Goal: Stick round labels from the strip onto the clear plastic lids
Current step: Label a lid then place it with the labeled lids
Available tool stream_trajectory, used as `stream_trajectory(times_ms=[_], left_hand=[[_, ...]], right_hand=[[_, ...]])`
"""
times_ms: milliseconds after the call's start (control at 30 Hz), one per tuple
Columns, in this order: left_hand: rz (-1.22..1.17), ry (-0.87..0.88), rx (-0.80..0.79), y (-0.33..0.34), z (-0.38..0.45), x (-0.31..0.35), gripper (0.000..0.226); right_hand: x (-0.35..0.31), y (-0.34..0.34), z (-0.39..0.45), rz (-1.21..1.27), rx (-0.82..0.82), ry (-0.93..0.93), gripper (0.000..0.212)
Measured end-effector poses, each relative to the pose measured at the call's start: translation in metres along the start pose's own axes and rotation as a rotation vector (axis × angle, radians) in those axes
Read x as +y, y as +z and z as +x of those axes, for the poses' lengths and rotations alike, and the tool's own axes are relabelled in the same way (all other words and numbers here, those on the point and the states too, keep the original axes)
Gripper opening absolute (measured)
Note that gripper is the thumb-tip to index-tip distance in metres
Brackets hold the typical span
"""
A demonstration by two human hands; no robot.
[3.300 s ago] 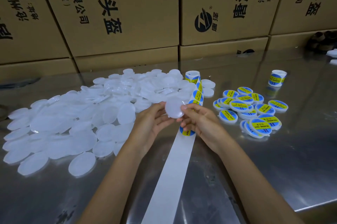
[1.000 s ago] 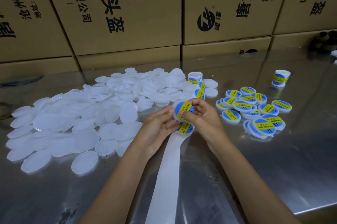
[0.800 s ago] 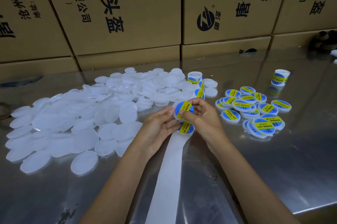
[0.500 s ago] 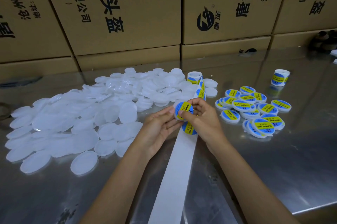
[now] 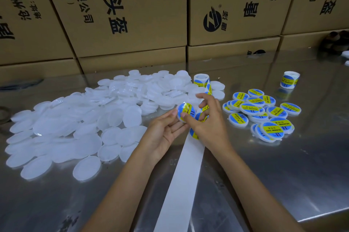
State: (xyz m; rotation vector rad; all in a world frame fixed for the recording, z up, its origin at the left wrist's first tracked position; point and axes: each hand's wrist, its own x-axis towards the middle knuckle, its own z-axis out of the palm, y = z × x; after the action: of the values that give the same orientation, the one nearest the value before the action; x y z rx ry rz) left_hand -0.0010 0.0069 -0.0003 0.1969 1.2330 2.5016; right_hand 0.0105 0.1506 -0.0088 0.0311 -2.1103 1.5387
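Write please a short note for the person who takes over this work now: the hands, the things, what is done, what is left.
Left hand holds a lid with its label already on.
Right hand presses its thumb on that label, fingers over the label strip.
Done: labelled lids piled at the right on the metal table.
Left: large pile of plain lids at the left; the strip's roll and a spare roll stand behind.

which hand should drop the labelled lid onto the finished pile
Right. The finished pile lies on the right hand's side, and its thumb already presses the labelled lid; the left hand would have to cross over.
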Motion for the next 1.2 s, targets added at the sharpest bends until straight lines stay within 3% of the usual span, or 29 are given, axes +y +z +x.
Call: stream_trajectory(times_ms=[67, 200, 300, 633, 767, 833, 933, 1067, 1200], left_hand=[[-0.079, -0.008, 0.007, 0.0, -0.001, 0.001, 0.025], [-0.133, -0.022, 0.007, 0.004, -0.003, 0.001, 0.03], [-0.167, -0.014, -0.013, 0.008, -0.003, 0.001, 0.029], [-0.112, -0.002, -0.021, 0.009, -0.003, 0.002, 0.03], [0.157, 0.101, 0.075, 0.008, -0.004, 0.002, 0.026], [0.372, 0.172, 0.127, 0.007, -0.006, 0.002, 0.036], [0.507, 0.221, 0.141, 0.005, -0.007, 0.007, 0.047], [0.447, 0.229, 0.167, 0.005, -0.01, 0.01, 0.041], [0.353, 0.267, 0.325, 0.004, -0.01, 0.009, 0.016]], right_hand=[[0.0, -0.002, 0.001, 0.01, -0.006, 0.017, 0.057], [0.001, 0.001, -0.001, -0.152, -0.047, -0.007, 0.046], [0.002, 0.001, -0.002, -0.232, -0.032, -0.003, 0.054], [0.001, -0.003, -0.004, -0.245, -0.022, -0.069, 0.046], [0.006, -0.004, -0.002, -0.29, -0.055, -0.076, 0.037], [0.007, -0.004, -0.001, -0.298, -0.064, -0.07, 0.035], [0.007, -0.004, 0.0, -0.252, -0.093, -0.043, 0.032], [0.003, -0.003, -0.002, -0.146, -0.133, -0.007, 0.042], [-0.001, 0.003, -0.009, -0.231, -0.251, -0.013, 0.057]])
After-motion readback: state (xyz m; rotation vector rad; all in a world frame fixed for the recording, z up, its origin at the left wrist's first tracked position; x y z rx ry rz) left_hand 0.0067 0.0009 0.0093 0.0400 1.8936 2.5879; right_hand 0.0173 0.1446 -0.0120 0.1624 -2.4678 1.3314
